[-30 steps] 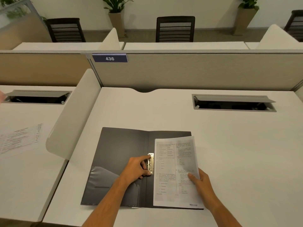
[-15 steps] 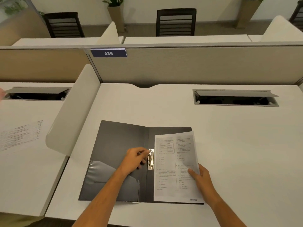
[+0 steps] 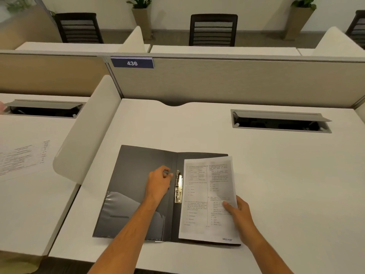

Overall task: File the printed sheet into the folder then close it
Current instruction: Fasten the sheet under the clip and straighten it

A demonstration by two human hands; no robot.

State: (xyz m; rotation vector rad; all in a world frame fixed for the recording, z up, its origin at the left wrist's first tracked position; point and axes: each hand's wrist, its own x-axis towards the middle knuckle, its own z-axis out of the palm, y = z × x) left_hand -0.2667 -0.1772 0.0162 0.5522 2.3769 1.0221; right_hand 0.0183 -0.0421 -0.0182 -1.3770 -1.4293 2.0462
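A dark grey folder (image 3: 134,175) lies open on the white desk. A printed sheet (image 3: 199,202) rests on its right half, its left edge next to the metal clip (image 3: 178,187) at the spine. My left hand (image 3: 159,183) sits on the left cover beside the clip, fingers curled, just apart from the clip lever. My right hand (image 3: 238,212) holds the sheet's right edge, thumb pressing on top of the paper.
A curved white divider (image 3: 87,133) stands to the left of the folder. Another printed paper (image 3: 21,158) lies on the neighbouring desk. An open cable tray (image 3: 280,121) is set in the desk at the back right. A panel marked 436 (image 3: 132,63) runs behind.
My left hand has drawn back slightly from the clip, and the clip lever now stands raised. The right hand and sheet stay in place.
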